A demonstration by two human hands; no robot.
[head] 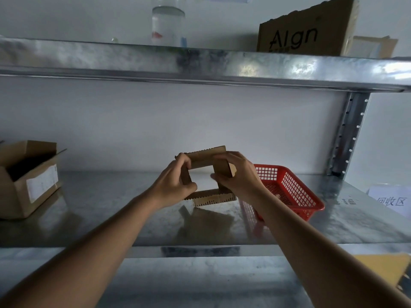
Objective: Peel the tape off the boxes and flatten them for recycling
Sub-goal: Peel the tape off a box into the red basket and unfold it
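A small brown cardboard box with both ends open stands as a square tube above the metal shelf, and the wall shows through it. My left hand grips its left wall, fingers curled over the top corner and thumb at the lower corner. My right hand grips the right wall, fingers wrapped around it. The box's lower flaps touch the shelf. A second, larger cardboard box with open flaps and a white label sits at the far left.
A red plastic basket stands just right of my right hand. A white paper sign lies at the right edge. On the upper shelf are a clear bottle and a printed cardboard box. A steel upright rises at the right.
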